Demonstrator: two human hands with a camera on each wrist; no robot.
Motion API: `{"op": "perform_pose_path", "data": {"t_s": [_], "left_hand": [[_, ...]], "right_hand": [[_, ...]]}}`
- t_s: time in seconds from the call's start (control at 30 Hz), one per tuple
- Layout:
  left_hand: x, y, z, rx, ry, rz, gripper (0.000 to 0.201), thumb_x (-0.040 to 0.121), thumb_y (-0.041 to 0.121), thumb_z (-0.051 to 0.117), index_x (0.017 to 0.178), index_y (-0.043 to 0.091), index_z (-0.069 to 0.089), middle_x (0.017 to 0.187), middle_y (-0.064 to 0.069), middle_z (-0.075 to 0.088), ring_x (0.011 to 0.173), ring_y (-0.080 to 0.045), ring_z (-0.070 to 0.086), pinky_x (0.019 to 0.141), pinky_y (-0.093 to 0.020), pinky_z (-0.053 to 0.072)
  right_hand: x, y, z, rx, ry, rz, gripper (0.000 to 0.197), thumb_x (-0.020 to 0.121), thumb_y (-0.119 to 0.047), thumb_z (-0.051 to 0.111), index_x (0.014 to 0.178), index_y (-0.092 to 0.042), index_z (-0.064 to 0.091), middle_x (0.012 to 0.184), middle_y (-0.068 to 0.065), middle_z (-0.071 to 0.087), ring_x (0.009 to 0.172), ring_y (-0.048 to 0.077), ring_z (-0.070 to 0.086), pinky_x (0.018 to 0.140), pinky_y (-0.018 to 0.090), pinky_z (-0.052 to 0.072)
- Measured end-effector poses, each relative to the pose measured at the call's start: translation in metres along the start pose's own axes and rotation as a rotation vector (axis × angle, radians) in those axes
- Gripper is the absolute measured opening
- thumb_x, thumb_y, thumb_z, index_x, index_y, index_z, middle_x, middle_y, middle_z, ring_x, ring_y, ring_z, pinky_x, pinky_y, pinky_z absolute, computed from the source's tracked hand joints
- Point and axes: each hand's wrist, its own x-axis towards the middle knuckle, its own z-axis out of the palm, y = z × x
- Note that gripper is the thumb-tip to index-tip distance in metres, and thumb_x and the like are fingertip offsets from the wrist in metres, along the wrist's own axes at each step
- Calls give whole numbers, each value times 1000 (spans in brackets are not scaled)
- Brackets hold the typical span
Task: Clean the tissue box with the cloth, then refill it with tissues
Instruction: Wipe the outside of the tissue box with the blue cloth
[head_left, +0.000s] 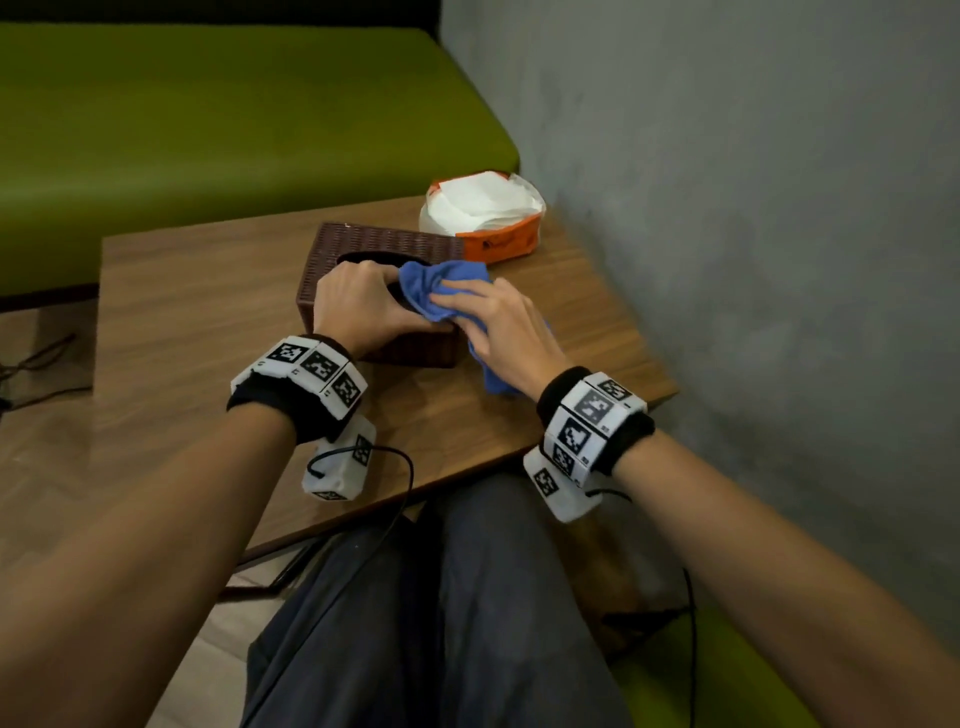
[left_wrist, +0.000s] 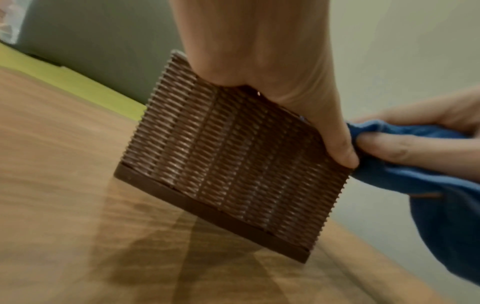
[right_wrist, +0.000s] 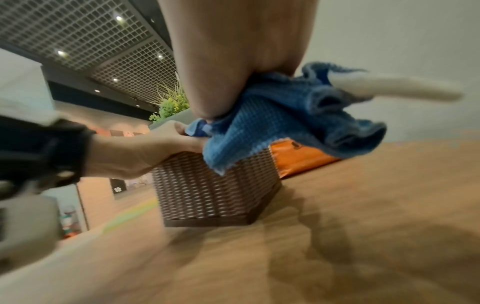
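A brown woven tissue box (head_left: 363, 247) stands on the wooden table (head_left: 197, 322). My left hand (head_left: 361, 306) grips its near end, fingers curled over the top by the oval opening and thumb (left_wrist: 335, 133) down the side wall (left_wrist: 233, 164). My right hand (head_left: 493, 327) holds a bunched blue cloth (head_left: 436, 288) against the box's top right edge. In the right wrist view the cloth (right_wrist: 272, 123) drapes over the box's corner (right_wrist: 215, 191). An open orange pack of white tissues (head_left: 483, 218) lies just behind the box.
A grey wall (head_left: 753, 234) runs close along the table's right side. A green bench (head_left: 208, 130) lies beyond the far edge. The table's near edge is over my lap, with cables (head_left: 395, 493) hanging from the wrist cameras.
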Motion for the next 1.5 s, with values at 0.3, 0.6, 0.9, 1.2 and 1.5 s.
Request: {"op": "perform_pose_path", "data": {"t_s": [0.3,0.6,0.9,1.2,1.5], "left_hand": [[-2,-2,-5,44,-64,206,71,51,77,57,102,30,71,85,0,76,80,-17,68,69,-35,52],[8,-1,-24,170,-325,391,104,67,88,16,113,9,66,116,-17,67,110,-31,60,98,-43,40],[-4,36,26,128,-133,63,36,77,39,60,92,7,67,88,-16,71,98,-33,61,115,-55,9],[-3,22,-1,103,-366,341,43,75,24,73,111,3,64,114,-14,65,114,-29,54,118,-41,11],[-8,15,-5,38,-362,413,52,71,19,77,117,0,62,123,-17,62,121,-28,53,115,-33,21]], "right_hand": [[-6,-10,-2,7,32,81,28,89,-8,55,116,-11,64,126,11,63,105,36,59,92,38,47],[16,-3,-18,46,201,241,29,92,-10,51,118,-11,62,113,14,67,94,39,53,89,42,40],[-13,-7,6,-6,91,174,48,83,12,50,128,-6,50,108,24,53,128,46,36,105,57,33],[-4,9,-7,15,31,119,32,87,1,56,117,-5,62,127,25,55,110,44,50,99,45,44],[11,15,-14,-18,-10,132,33,91,-3,52,123,-8,58,126,22,57,102,42,50,96,49,44]]}}
